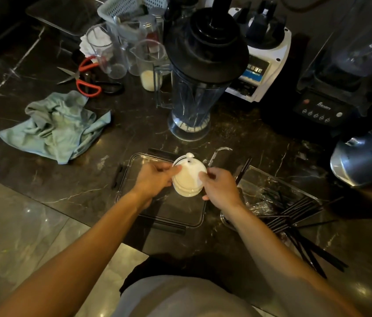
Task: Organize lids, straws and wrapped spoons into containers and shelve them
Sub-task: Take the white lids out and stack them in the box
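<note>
Dark marbled worktop [237, 138], seen from above. At the back, a black blender base [322, 106] and a white blender base [262, 65] are ranged side by side; a lidded blender jug [194, 92] is stood in front of the white one. A pale green cloth [54, 126] is left crumpled at the left. Red-handled scissors [82, 76] are laid beyond the cloth, beside a cluster of clear measuring cups [109, 53].

Near the front edge, a clear rectangular container [134, 202] is set flat. A second clear container [294, 191] is placed just to its right, with black straws [294, 216] laid across its near rim and spilling onto the worktop.

A stack of white lids [188, 179] is held over the first container. It is gripped from the left by the left hand [153, 181], fingers curled round its side, and from the right by the right hand [221, 188], thumb and fingers pinched on its edge.
</note>
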The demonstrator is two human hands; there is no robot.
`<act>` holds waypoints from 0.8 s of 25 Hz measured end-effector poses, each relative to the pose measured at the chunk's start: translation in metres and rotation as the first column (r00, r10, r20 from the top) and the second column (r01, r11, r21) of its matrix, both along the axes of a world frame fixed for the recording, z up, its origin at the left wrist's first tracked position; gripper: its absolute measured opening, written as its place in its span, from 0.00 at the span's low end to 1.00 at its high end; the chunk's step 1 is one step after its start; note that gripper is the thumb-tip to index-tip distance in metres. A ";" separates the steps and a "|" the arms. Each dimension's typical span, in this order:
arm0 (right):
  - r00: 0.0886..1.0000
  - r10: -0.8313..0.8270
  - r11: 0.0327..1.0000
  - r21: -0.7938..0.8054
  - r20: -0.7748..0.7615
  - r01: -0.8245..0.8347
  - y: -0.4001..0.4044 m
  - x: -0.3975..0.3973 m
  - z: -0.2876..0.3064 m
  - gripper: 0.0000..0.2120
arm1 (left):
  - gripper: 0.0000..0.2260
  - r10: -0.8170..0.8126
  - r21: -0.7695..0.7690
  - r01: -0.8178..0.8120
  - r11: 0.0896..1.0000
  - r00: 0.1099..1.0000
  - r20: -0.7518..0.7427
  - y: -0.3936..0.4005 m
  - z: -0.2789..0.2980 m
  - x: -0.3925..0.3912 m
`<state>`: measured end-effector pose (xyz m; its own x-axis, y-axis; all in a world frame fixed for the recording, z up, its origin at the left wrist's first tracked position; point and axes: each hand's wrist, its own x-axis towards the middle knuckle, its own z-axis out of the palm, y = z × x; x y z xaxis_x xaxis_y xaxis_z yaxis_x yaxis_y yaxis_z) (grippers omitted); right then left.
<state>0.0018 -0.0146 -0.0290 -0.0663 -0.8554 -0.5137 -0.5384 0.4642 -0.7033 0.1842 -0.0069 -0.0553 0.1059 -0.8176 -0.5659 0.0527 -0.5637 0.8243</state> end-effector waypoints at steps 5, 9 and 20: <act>0.865 0.174 0.968 -0.078 -0.470 -0.237 0.011 0.013 -0.010 0.16 | 0.08 -0.055 -0.034 0.060 0.998 0.990 0.131 0.006 -0.024 -0.001; 0.867 0.116 0.976 -0.107 -0.485 -0.190 0.010 0.014 -0.012 0.15 | 0.10 -0.129 -0.060 0.140 0.988 0.979 0.157 -0.004 -0.027 0.001; 0.838 0.149 0.985 0.000 -0.525 -0.175 0.010 0.023 -0.021 0.12 | 0.15 -0.206 0.069 0.195 0.978 0.953 0.223 -0.007 -0.037 -0.001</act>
